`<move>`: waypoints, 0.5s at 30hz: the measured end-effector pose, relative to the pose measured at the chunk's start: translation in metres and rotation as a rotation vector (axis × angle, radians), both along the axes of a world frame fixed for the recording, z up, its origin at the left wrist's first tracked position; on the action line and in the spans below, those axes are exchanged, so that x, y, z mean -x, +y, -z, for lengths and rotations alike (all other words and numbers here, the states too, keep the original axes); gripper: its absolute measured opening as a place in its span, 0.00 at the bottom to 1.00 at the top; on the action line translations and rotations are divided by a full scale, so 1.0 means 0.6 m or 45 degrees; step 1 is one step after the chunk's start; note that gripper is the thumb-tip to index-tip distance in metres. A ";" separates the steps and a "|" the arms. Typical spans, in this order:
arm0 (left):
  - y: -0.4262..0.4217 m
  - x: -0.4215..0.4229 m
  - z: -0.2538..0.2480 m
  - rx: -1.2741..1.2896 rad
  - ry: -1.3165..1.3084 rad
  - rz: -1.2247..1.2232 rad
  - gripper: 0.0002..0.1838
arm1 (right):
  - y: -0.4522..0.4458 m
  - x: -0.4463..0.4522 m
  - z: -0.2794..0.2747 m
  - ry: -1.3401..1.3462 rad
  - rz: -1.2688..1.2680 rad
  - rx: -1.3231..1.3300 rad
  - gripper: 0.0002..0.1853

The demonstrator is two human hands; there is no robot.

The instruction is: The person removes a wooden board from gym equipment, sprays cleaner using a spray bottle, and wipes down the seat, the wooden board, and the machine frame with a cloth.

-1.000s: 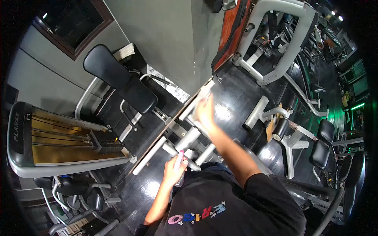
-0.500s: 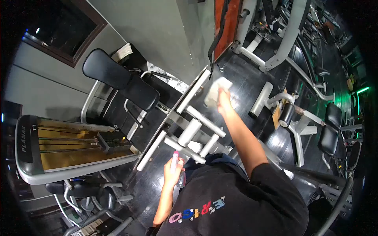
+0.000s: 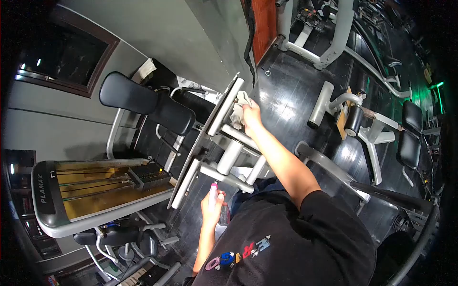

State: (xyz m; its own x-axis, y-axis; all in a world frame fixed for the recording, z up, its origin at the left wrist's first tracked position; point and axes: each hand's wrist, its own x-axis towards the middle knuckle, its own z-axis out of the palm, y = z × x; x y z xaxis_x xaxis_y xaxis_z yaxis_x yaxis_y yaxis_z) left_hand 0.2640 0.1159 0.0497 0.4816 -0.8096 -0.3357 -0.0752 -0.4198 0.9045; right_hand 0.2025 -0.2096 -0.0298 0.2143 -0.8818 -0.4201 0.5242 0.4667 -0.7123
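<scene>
My right hand (image 3: 251, 117) is closed round a crumpled whitish cloth (image 3: 238, 113). The cloth lies against the upper grey metal tube (image 3: 226, 107) of a machine's frame (image 3: 231, 156). Lower down, my left hand (image 3: 212, 206) grips a spray bottle with a pink-and-white head (image 3: 213, 193). The bottle's clear body (image 3: 224, 215) shows beside my fingers, just below the frame's lower bar (image 3: 226, 177).
A black padded seat (image 3: 174, 114) with a backrest (image 3: 126, 93) stands beyond the frame. To the left is a PLAMAX weight stack housing (image 3: 47, 200). A machine with a black roller (image 3: 354, 120) stands on the right. A metal ring (image 3: 267, 73) lies on the dark floor.
My right hand has moved left with the cloth, from above the floor to the frame's upper tube. The left hand still holds the spray bottle. The view has shifted slightly.
</scene>
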 end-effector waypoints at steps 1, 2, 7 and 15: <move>-0.004 0.001 -0.002 0.003 -0.001 0.002 0.17 | 0.009 -0.005 0.021 0.316 0.015 0.238 0.17; -0.010 0.003 -0.004 0.011 0.002 -0.007 0.17 | 0.019 -0.008 0.043 0.632 0.028 0.477 0.20; -0.020 0.010 -0.005 0.028 0.023 -0.006 0.17 | 0.092 0.064 0.014 0.944 -0.268 1.216 0.24; -0.027 0.015 0.006 0.034 0.038 -0.019 0.17 | 0.142 0.179 0.021 0.263 -0.538 0.022 0.14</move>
